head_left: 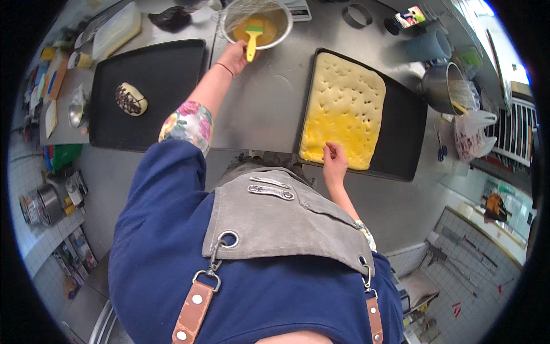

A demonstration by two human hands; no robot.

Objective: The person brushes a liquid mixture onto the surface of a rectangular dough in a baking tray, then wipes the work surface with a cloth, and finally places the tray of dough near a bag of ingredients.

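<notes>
At the metal bowl [281, 42] at the back, my left hand [234, 58] is closed at the yellow handle of a pastry brush [251, 47]. The brush's green head rests in yellow-orange liquid, and my fingers are partly hidden behind the handle. A whisk [229, 18] leans in the same bowl. My right hand [336, 162] is over the near edge of a flat, dimpled dough slab [346, 92], fingers curled together with nothing visible in them. The slab's nearer half is glossy yellow; its far half is paler. It lies on the left part of a black baking tray [402, 135].
On the left, another black tray [163, 80] carries one chocolate-streaked bun [131, 99]. A ring mould [357, 16], a blue cup [429, 45], a metal pot [444, 86], a plastic bag [474, 133] and scissors [441, 150] are on the right. A pale plastic container [117, 31] stands far left.
</notes>
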